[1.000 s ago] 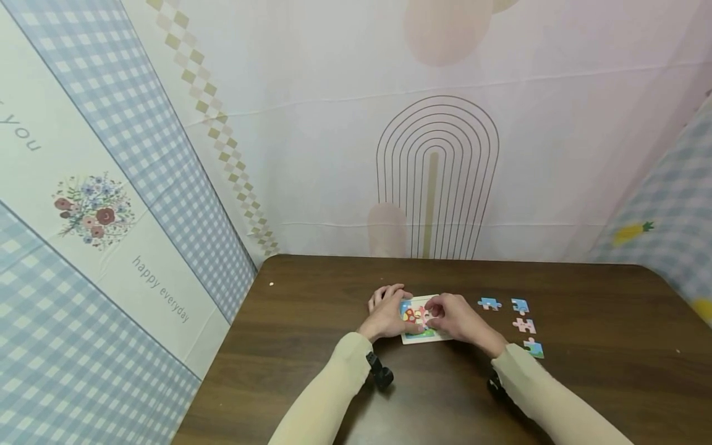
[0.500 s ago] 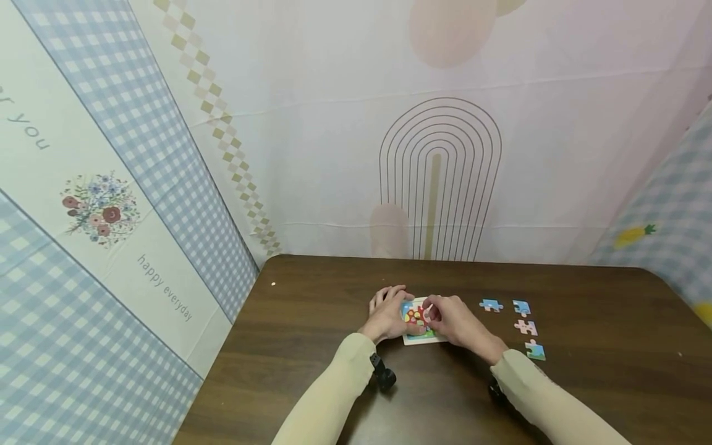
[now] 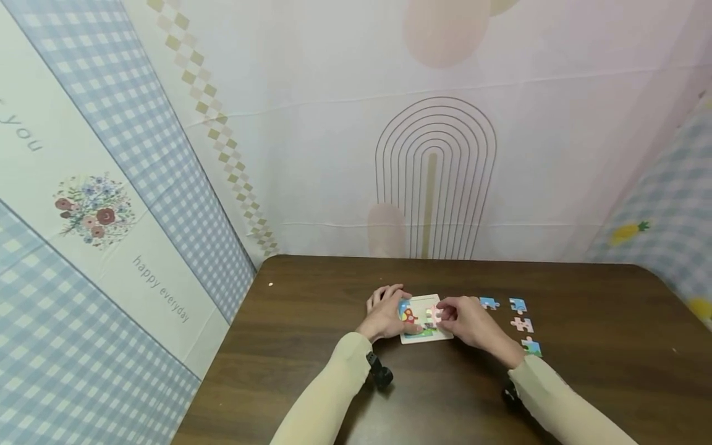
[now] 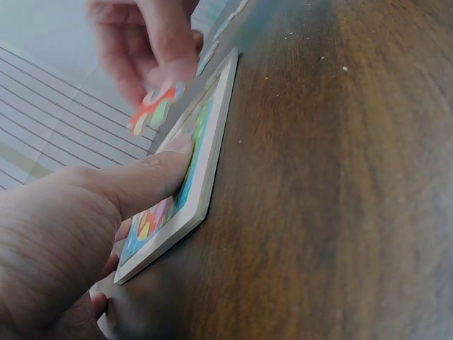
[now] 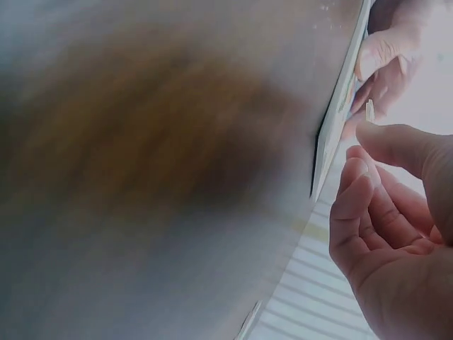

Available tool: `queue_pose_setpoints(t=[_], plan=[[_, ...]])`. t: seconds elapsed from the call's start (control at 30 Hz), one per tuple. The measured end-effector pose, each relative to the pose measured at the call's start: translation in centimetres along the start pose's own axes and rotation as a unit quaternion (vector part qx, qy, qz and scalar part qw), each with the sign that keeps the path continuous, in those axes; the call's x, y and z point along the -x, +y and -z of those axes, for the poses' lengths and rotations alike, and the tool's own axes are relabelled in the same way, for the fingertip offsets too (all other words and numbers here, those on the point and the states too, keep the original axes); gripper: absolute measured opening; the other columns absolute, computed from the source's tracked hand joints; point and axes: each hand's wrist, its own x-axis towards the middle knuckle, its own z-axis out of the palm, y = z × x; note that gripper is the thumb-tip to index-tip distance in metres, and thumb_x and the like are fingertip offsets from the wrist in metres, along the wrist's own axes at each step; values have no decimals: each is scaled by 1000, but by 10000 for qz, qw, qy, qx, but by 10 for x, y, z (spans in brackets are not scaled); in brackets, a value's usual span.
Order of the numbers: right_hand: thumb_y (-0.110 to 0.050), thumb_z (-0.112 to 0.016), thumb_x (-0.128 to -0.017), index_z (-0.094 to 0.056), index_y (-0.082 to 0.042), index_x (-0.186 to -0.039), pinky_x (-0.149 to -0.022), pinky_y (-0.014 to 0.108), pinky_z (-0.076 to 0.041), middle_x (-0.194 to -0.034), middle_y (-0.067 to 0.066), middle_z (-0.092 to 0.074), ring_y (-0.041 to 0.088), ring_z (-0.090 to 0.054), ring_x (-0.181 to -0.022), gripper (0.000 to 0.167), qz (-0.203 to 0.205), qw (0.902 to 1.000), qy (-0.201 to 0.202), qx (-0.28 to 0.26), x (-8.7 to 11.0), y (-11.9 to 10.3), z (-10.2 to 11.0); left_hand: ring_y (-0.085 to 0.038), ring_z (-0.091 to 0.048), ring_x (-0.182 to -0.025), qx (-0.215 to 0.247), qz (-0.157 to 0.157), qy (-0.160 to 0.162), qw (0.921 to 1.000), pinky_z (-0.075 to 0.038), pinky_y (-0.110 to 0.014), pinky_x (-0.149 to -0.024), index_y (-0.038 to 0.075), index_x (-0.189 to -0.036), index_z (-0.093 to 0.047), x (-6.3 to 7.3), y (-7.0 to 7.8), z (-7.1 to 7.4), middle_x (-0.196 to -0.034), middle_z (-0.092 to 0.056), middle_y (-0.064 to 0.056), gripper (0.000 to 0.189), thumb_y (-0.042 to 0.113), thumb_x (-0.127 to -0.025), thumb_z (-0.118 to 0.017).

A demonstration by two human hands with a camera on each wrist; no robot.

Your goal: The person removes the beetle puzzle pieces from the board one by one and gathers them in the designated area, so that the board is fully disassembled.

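Observation:
A small puzzle board [image 3: 445, 336] with a pale frame lies on the brown table, colourful pieces set in its left and lower parts. My left hand [image 3: 384, 318] holds its left side, the thumb [image 4: 170, 166] lying across the picture and the other fingers at the edge. Just over the board, my right hand [image 3: 473, 324] pinches a jigsaw piece [image 4: 153, 112], red with green and yellow marks, between thumb and fingertips. In the right wrist view that piece [image 5: 369, 110] shows only as a thin pale edge. Bare pale backing is visible in the board's upper part.
Several loose jigsaw pieces lie right of the board: a blue piece [image 3: 489, 303], another blue piece [image 3: 517, 305], a pink piece [image 3: 521, 324] and a green-and-blue piece [image 3: 531, 346]. Behind the table [image 3: 311, 321] hangs a patterned cloth [image 3: 322, 167].
My right hand has drawn slightly to the right with the jigsaw piece, baring more of the board's pale backing. The left hand stays on the board; the loose pieces lie as before.

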Motion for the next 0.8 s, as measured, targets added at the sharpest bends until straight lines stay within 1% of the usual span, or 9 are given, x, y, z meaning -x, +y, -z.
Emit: queue_pose_setpoints(t=[0.1,0.2,0.33,0.53,0.7,0.8], plan=[[-3,-79,-94,-78,3,-116,-64,23,-46,-84,1,-68,12,-55,-74,24,-111,9999,37,-70,10,5,7,-35,-19,-167,-57,-26,-31,10000,-13,-63,-133,18,-149,-61,0,0,0,-178,-35,-2,74,38,-86,-93],[-5,-80,-93,-79,1,-113,-65,22,-45,-82,-2,-67,10,-55,-72,21,-156,9997,166,-9,20,11,14,-36,-19,-167,-105,-50,-73,9999,-15,-63,-132,19,-150,-61,0,1,2,-179,-34,-3,73,37,-87,-92],[-6,-81,-91,-80,-1,-110,-66,21,-45,-81,-4,-67,6,-54,-72,20,-221,9991,345,79,31,21,24,-36,-20,-166,-176,-97,-112,9997,-18,-63,-130,20,-151,-62,5,4,7,-178,-35,-3,72,37,-87,-92],[-9,-83,-91,-80,-1,-109,-66,21,-44,-82,-4,-66,3,-53,-72,20,-415,9985,353,17,42,37,39,-36,-20,-165,-181,-117,-158,9996,-19,-62,-129,21,-151,-62,9,6,10,-178,-35,-4,73,38,-87,-91],[-11,-83,-92,-79,-3,-106,-66,22,-43,-81,-4,-65,3,-50,-70,17,-495,9976,428,223,50,51,49,-36,-21,-165,-223,-124,-159,9995,-20,-62,-128,21,-151,-62,9,6,10,-178,-35,-4,72,39,-87,-91],[-11,-82,-92,-79,-2,-106,-66,23,-41,-81,-3,-64,5,-50,-71,17,-564,9975,319,285,53,58,54,-36,-21,-165,-218,-130,-158,9996,-19,-62,-129,21,-151,-62,9,5,10,-178,-35,-4,73,39,-87,-91]])
